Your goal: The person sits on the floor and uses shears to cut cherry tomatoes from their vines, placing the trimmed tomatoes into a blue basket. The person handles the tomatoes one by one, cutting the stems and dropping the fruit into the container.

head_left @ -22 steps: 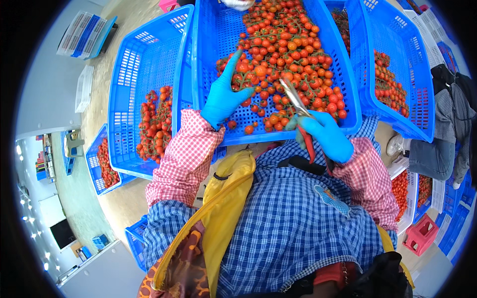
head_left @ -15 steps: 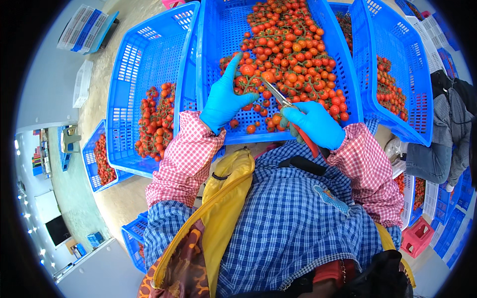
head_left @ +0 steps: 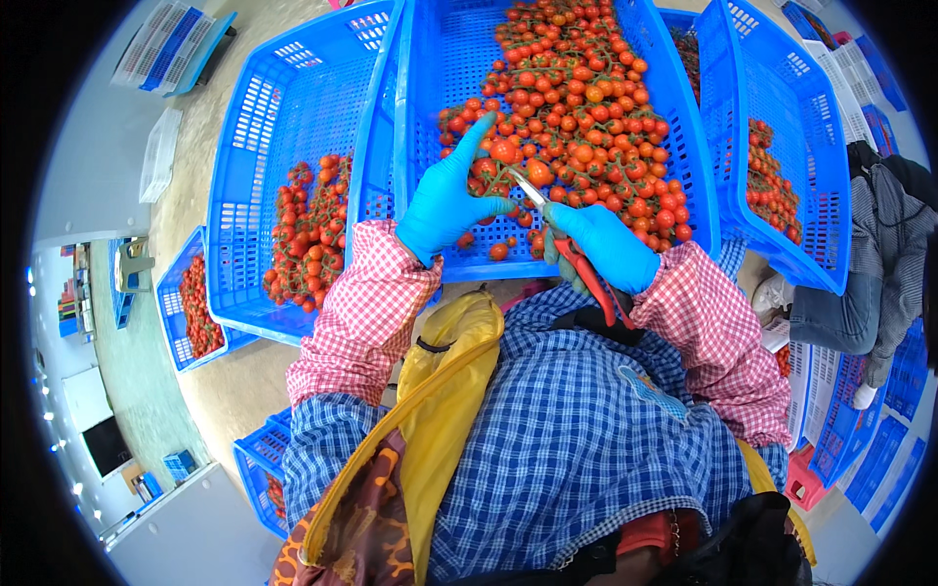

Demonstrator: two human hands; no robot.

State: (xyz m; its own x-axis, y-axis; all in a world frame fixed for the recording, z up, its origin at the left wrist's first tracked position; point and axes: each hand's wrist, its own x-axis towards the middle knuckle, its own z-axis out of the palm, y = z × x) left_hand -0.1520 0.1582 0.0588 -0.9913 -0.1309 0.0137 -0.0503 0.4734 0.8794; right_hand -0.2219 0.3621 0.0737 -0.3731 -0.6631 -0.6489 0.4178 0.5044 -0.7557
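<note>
In the middle blue crate [head_left: 702, 186], full of red cherry tomatoes on green vines, my blue-gloved left hand [head_left: 440, 205] holds a tomato cluster [head_left: 503, 154] between thumb and fingers, index finger raised along it. My blue-gloved right hand [head_left: 611, 244] grips red-handled metal snips [head_left: 596, 288], their blades at the stems just right of that cluster. Whether the blade tips are closed on a stem is too small to tell.
A left blue crate [head_left: 254, 146] and a right one [head_left: 801, 127] hold more tomatoes. A smaller crate [head_left: 174, 303] sits farther left, another [head_left: 256, 459] lower left. A person in dark clothes [head_left: 831, 317] is at the right, near a pink stool [head_left: 803, 479] and stacked crates.
My right hand and the snips have moved left, bringing the blades into the cluster in my left hand. My left hand and the cluster have shifted slightly rightward and down.
</note>
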